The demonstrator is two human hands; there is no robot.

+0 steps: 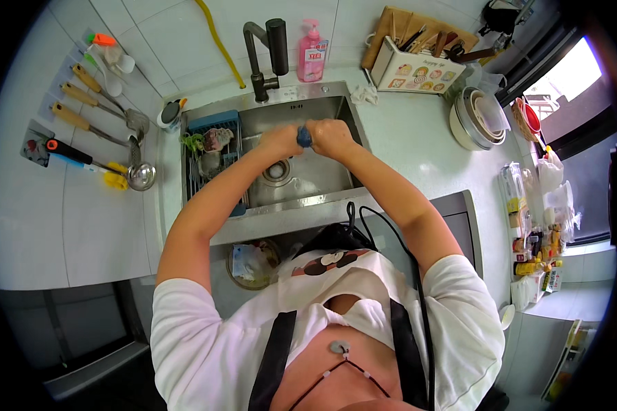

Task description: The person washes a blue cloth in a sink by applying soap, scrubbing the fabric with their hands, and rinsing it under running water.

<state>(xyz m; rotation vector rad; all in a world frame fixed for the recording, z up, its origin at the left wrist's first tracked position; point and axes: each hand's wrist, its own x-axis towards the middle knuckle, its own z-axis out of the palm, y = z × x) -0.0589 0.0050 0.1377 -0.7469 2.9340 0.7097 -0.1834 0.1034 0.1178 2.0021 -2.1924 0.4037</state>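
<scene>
Over the steel sink (323,177), my two fists meet side by side. My left hand (280,142) is closed round one end of a dark blue cloth (304,137), and my right hand (330,138) grips the other end. Only a short bunched piece of the cloth shows between the fists; the rest is hidden in my fingers. Below my left wrist lies the round drain (277,172). A blue drain rack (214,122) sits in the sink's left side, with green leaves and a piece of food that looks like raw meat in it.
Behind the sink stand a dark faucet (278,51) and a pink pump bottle (312,55). A knife holder (418,66) and stacked bowls (474,120) are at the back right. Ladles and spatulas (82,120) hang left. Below the counter edge is a round bin (253,264).
</scene>
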